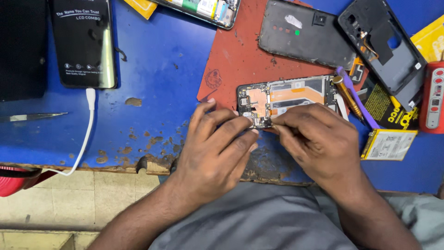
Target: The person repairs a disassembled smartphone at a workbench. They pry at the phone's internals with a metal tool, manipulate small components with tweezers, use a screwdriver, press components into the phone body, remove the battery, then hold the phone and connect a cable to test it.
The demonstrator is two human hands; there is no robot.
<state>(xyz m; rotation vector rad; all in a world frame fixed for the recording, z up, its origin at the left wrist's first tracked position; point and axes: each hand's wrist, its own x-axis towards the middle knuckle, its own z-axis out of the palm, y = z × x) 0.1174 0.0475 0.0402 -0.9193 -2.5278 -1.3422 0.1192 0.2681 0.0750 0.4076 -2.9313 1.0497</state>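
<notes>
The opened phone [286, 99] lies on a mat [236, 55] on the worktop [162, 83]. Both hands meet at its near edge, left hand [215, 148] left, right hand [314, 139] right. Behind it lies a back cover [305, 32]. Right of it lies a battery [388, 144]; far left, a boxed screen [83, 41].

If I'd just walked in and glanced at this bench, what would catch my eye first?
Most likely the opened phone at the middle of the bench, its orange and black insides bare, with the left hand and right hand pinching at its lower edge. It lies on a red mat over a chipped blue table. A dark phone with a white cable sits at upper left.
</notes>
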